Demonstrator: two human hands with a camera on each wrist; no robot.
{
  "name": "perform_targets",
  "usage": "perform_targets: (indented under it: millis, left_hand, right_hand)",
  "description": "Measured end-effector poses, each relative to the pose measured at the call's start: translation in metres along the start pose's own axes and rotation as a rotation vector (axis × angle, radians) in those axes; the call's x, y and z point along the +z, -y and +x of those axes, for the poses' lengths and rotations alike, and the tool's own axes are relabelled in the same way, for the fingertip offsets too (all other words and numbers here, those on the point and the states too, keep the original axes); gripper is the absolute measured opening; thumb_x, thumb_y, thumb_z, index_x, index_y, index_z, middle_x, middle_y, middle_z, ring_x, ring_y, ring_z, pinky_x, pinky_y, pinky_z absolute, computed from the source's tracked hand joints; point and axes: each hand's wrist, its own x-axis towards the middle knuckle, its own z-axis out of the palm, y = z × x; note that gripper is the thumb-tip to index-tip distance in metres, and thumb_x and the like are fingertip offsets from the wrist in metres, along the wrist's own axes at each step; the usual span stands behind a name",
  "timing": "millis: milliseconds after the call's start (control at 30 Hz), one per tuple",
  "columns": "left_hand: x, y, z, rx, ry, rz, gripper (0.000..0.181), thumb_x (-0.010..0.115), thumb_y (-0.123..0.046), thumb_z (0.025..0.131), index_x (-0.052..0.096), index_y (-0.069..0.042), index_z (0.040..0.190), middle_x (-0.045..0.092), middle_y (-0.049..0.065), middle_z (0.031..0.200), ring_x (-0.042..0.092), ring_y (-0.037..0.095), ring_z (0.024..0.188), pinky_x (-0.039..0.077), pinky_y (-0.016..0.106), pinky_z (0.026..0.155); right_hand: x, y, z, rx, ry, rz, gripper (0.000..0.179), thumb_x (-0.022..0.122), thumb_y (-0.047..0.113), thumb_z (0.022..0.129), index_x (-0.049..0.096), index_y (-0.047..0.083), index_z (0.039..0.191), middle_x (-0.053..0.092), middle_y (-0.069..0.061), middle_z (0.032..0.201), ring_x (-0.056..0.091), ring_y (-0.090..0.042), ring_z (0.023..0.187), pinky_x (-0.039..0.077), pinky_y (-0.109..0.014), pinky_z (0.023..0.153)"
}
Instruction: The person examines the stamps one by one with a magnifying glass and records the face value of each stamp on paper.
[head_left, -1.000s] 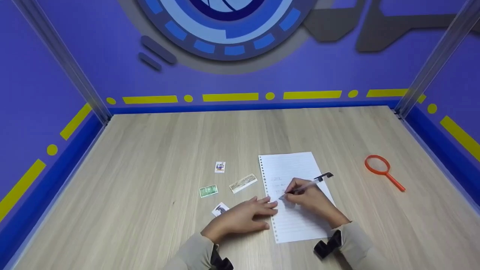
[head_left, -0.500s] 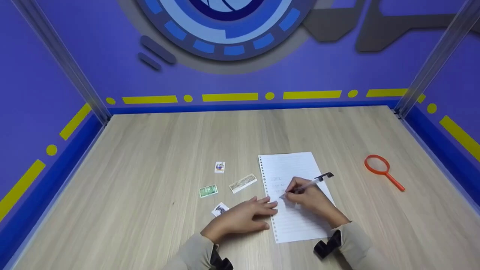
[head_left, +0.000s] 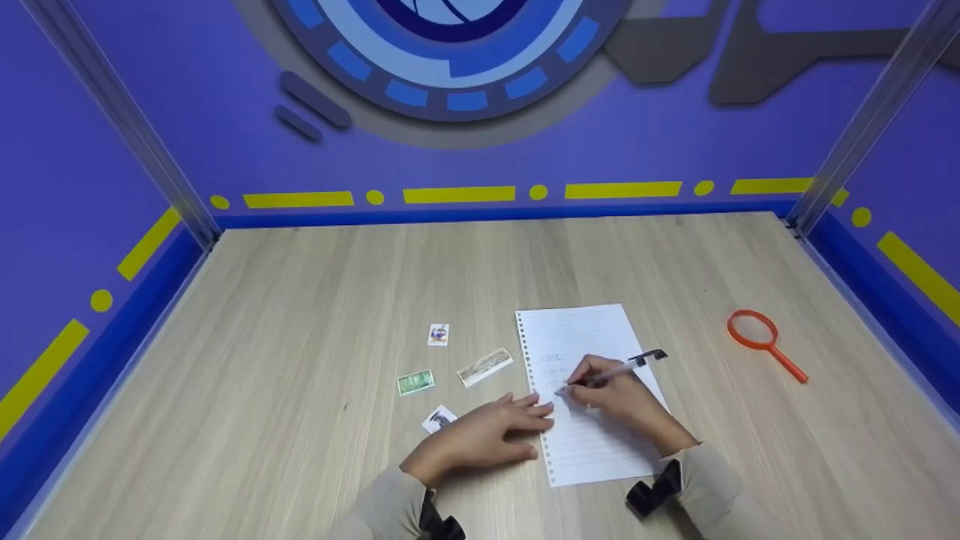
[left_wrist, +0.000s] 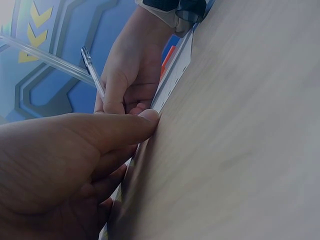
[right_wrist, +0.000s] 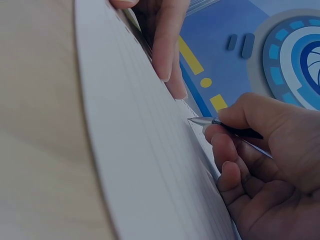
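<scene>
A lined sheet of paper (head_left: pixel 592 450) with punched holes down its left side lies on the table, with faint writing in its upper left part. My right hand (head_left: pixel 619 394) pinches a clear pen (head_left: pixel 615 370) with a black cap on its back end. In the right wrist view the pen's metal tip (right_wrist: pixel 200 120) is at the paper's surface. My left hand (head_left: pixel 487 433) lies flat with fingers spread, its fingertips on the paper's left edge. Partly under the left wrist's far side shows a dark-printed stamp (head_left: pixel 437 418).
Left of the paper lie a long beige stamp (head_left: pixel 485 367), a green stamp (head_left: pixel 415 382) and a small colourful stamp (head_left: pixel 439 334). An orange magnifying glass (head_left: pixel 765 346) rests to the right. Blue walls enclose the wooden table (head_left: pixel 300 315).
The pen tip and right fingers shift very slightly on the same area of the paper. My left hand keeps its place, and the stamps and magnifying glass stay put.
</scene>
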Motion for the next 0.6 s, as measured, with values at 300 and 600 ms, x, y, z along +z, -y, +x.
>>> perform_targets:
  millis: [300,600]
  left_hand:
    - [0.0,-0.001,-0.001,0.002,-0.001,0.008,0.046,0.062,-0.024,0.092,0.055,-0.013,0.136,0.044,-0.003,0.149,0.03,0.016,0.144,0.02,0.04,0.121]
    - [-0.001,-0.001,0.0,0.013,0.001,0.01,0.046,0.061,-0.024,0.092,0.054,-0.013,0.137,0.044,-0.003,0.148,0.03,0.017,0.144,0.019,0.041,0.121]
  right_hand:
    - [0.003,-0.034,0.009,-0.008,-0.009,0.0,0.007,0.068,0.002,0.08,0.062,0.001,0.084,0.055,0.003,0.069,0.046,-0.002,0.058,0.035,-0.015,0.053]
    - [0.003,-0.035,0.009,-0.026,-0.013,0.022,0.016,0.065,-0.001,0.076,0.06,0.014,0.075,0.055,0.006,0.066,0.046,-0.002,0.058,0.034,-0.014,0.052]
